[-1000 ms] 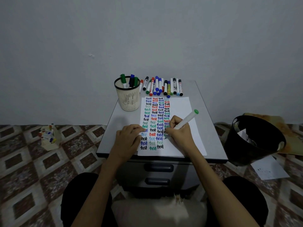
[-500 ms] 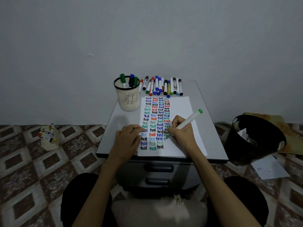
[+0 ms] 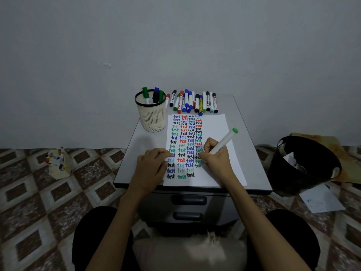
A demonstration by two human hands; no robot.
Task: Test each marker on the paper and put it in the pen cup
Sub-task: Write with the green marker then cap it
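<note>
A white sheet of paper point(image 3: 216, 133) lies on the small grey cabinet top point(image 3: 248, 137), filled with columns of the word "test" in several colours. My right hand point(image 3: 215, 155) grips a white marker with a green end point(image 3: 224, 140), its tip down on the paper in the fourth column. My left hand point(image 3: 151, 166) rests flat on the paper's left edge with its fingers curled. A cream mesh pen cup point(image 3: 151, 114) with a black rim stands at the back left and holds three markers. A row of several markers point(image 3: 193, 102) lies along the back edge.
A black waste bin point(image 3: 300, 165) stands on the floor to the right, with loose paper point(image 3: 322, 200) beside it. A small cream holder with markers point(image 3: 58, 163) sits on the patterned floor at the left. Cabinet drawers point(image 3: 188, 200) face my knees.
My right hand has shifted slightly right and down while writing, and the marker's green end has tilted further right. My left hand has stayed put on the paper.
</note>
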